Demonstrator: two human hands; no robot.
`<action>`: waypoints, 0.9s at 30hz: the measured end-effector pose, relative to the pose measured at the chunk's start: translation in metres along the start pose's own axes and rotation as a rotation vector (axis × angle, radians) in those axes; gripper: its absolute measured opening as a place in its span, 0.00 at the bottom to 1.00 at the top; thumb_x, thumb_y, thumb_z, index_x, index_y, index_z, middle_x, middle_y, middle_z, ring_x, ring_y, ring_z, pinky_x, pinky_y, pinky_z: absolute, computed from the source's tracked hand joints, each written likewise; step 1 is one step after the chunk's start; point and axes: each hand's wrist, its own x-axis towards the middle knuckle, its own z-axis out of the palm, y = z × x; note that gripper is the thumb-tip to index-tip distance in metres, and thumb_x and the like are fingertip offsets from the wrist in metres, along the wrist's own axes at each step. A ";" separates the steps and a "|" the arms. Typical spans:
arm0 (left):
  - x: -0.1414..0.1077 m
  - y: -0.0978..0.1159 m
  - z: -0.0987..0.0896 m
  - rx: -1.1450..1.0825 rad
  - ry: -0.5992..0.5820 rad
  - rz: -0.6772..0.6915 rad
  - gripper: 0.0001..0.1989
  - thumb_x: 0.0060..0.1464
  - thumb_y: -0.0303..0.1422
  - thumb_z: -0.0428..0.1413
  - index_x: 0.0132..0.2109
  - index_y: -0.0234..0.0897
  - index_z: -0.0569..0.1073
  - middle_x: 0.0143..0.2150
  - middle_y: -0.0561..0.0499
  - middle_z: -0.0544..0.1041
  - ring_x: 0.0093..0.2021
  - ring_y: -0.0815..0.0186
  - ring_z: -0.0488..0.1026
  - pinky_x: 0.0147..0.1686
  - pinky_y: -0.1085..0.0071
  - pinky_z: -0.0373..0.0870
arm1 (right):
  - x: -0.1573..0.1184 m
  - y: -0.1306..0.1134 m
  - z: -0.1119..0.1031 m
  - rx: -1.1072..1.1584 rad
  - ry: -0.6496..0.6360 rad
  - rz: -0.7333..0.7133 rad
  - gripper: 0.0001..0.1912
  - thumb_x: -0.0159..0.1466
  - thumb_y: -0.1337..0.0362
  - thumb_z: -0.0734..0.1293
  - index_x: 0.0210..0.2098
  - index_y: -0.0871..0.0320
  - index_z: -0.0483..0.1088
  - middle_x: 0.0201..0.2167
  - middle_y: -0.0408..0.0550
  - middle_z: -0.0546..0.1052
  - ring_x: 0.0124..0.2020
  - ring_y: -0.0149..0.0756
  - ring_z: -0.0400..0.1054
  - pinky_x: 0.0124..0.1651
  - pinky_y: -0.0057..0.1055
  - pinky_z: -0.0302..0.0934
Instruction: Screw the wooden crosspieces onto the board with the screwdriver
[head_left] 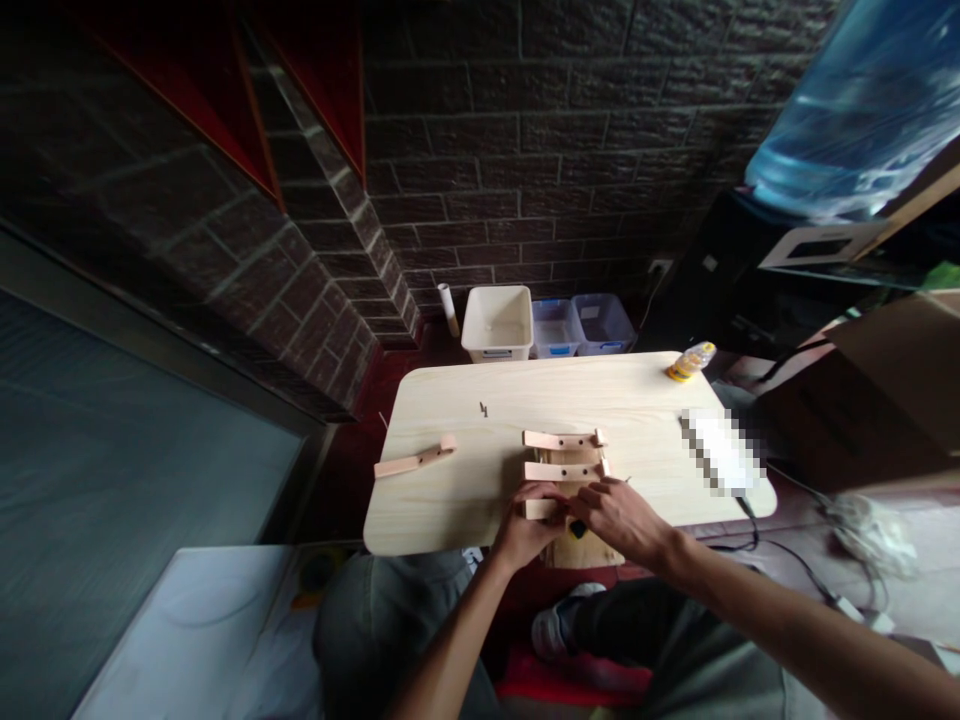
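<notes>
A wooden assembly [585, 552] lies at the table's front edge, with two pale wooden bars [559, 441] [559, 471] across it, each showing two dark holes. My left hand [529, 520] is closed round a third wooden bar [541, 509] nearer to me. My right hand [621, 512] is closed beside it, its fingertips at the bar's right end; what they pinch is too small to name. A black and yellow object [577, 527] shows just under my right hand. A loose wooden bar with a hooked end [414, 461] lies at the left.
Small screws [484, 409] lie on the table [450, 520] behind the bars. A yellow-capped bottle [690, 362] stands at the back right, near a blurred white item [724, 450] with a cable. Bins [498, 353] stand beyond the far edge.
</notes>
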 end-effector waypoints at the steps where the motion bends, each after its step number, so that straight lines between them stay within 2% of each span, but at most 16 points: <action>1: 0.000 0.000 0.000 0.005 -0.011 -0.002 0.05 0.50 0.28 0.62 0.37 0.38 0.77 0.37 0.49 0.79 0.42 0.61 0.75 0.46 0.66 0.70 | 0.000 -0.001 -0.001 -0.015 0.001 -0.006 0.08 0.67 0.72 0.62 0.38 0.58 0.73 0.31 0.47 0.78 0.32 0.37 0.71 0.35 0.33 0.60; 6: 0.000 -0.002 -0.002 0.016 -0.029 0.006 0.05 0.53 0.30 0.60 0.39 0.38 0.78 0.38 0.48 0.79 0.43 0.61 0.75 0.46 0.65 0.70 | 0.003 -0.007 -0.009 -0.091 -0.007 -0.017 0.10 0.66 0.74 0.61 0.40 0.59 0.73 0.31 0.48 0.77 0.32 0.38 0.70 0.34 0.34 0.60; 13: 0.000 -0.004 -0.006 -0.008 -0.064 0.052 0.16 0.46 0.27 0.64 0.45 0.39 0.77 0.44 0.47 0.79 0.47 0.59 0.75 0.50 0.63 0.71 | 0.009 -0.009 -0.009 -0.060 0.033 -0.020 0.08 0.66 0.74 0.63 0.39 0.58 0.73 0.35 0.48 0.78 0.31 0.37 0.71 0.33 0.33 0.59; 20: 0.000 -0.005 -0.005 -0.004 -0.036 0.066 0.14 0.46 0.28 0.65 0.43 0.38 0.77 0.44 0.46 0.79 0.47 0.59 0.75 0.51 0.62 0.71 | 0.007 -0.011 0.000 -0.136 0.076 -0.049 0.09 0.66 0.73 0.62 0.43 0.59 0.71 0.33 0.48 0.76 0.32 0.39 0.70 0.36 0.37 0.61; 27: -0.001 -0.010 -0.008 -0.006 -0.061 0.068 0.13 0.47 0.31 0.66 0.41 0.39 0.78 0.43 0.46 0.79 0.47 0.59 0.75 0.50 0.62 0.72 | 0.005 -0.013 0.007 -0.165 0.101 -0.076 0.07 0.66 0.74 0.62 0.41 0.60 0.70 0.34 0.48 0.75 0.29 0.36 0.68 0.34 0.37 0.60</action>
